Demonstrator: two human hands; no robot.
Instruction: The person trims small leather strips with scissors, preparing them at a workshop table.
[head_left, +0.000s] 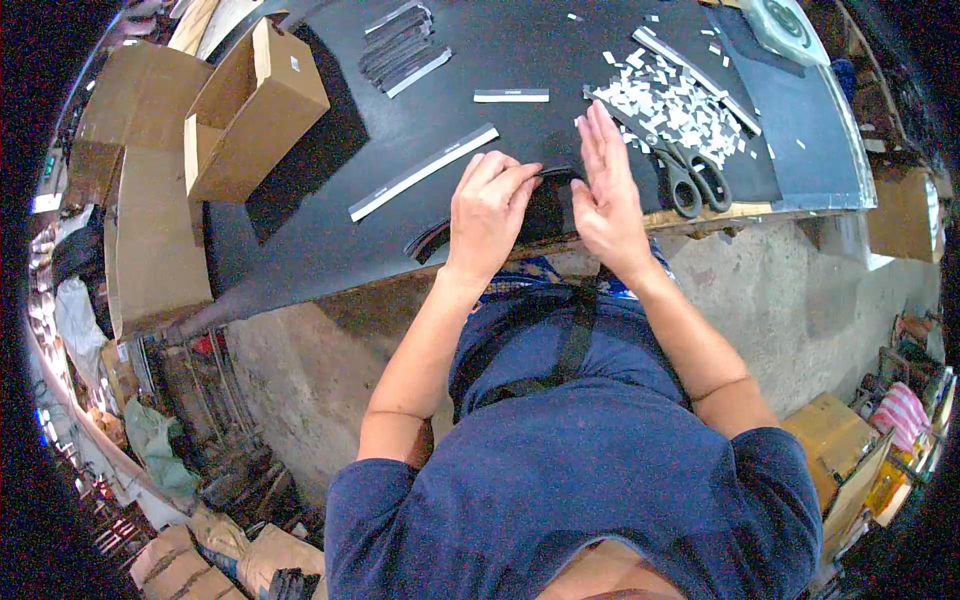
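My left hand (pixel 486 212) is closed in a pinch on a narrow black strip (pixel 428 240). One end of the strip sticks out below the hand, and the other shows past the fingertips toward my right hand. Held on edge with fingers stretched out and together, my right hand (pixel 612 200) is just beside that far end. To its right lies a pair of black-handled scissors (pixel 688 188), blades against a heap of small white cut pieces (pixel 675 100). A long black-and-white strip (pixel 424 174) rests left of my hands, and a shorter one (pixel 511 96) lies beyond them.
A stack of dark strips (pixel 404 50) is at the back of the black tabletop (pixel 320 245). An open cardboard box (pixel 285 110) stands on the left. Another long strip (pixel 698 80) crosses the white heap. A clear plastic-wrapped roll (pixel 785 30) sits at the back right.
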